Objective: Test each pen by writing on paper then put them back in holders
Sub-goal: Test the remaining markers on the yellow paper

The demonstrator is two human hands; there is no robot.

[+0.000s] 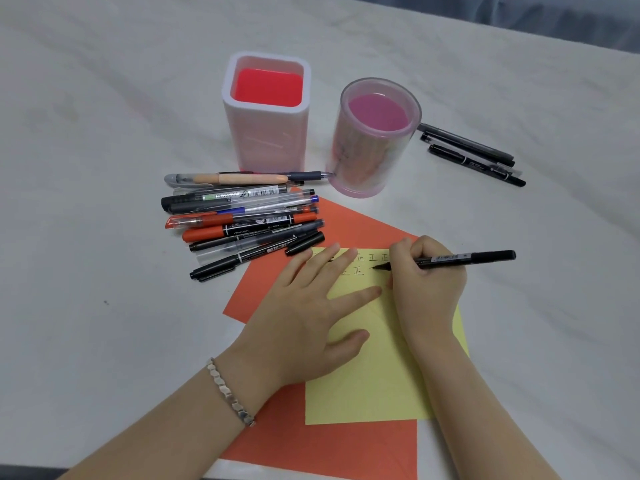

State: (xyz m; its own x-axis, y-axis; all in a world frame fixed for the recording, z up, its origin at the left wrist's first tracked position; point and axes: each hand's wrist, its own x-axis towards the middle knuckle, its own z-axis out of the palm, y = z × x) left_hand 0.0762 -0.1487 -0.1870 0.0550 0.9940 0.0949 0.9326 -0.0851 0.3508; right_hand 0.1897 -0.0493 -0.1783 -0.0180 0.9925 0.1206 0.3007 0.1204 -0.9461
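A: Right hand (426, 282)?
B: Fingers curled, pinching black pen (464, 259), tip on yellow paper (367, 386).
A: Left hand (304, 313)?
B: Fingers spread, pressing the paper flat. Pen pile (242, 220) lies before square holder (266, 133), beside round holder (367, 157).

Red, orange and black all over a white worktop (104, 168)

The square holder (266, 133) is white with a bright red inside, and the round holder (367, 157) is see-through pink. There's an orange sheet (360, 223) under a pale yellow sheet (367, 393) that has small black marks near its top. The writing pen (485, 257) is black with tiny pale print. The pile (242, 223) is mostly black and orange, plus clear barrels, a bit of blue, one peach barrel and a barcode label. The three pens (474, 155) off to the side are all black, and the bracelet (228, 393) is silver.
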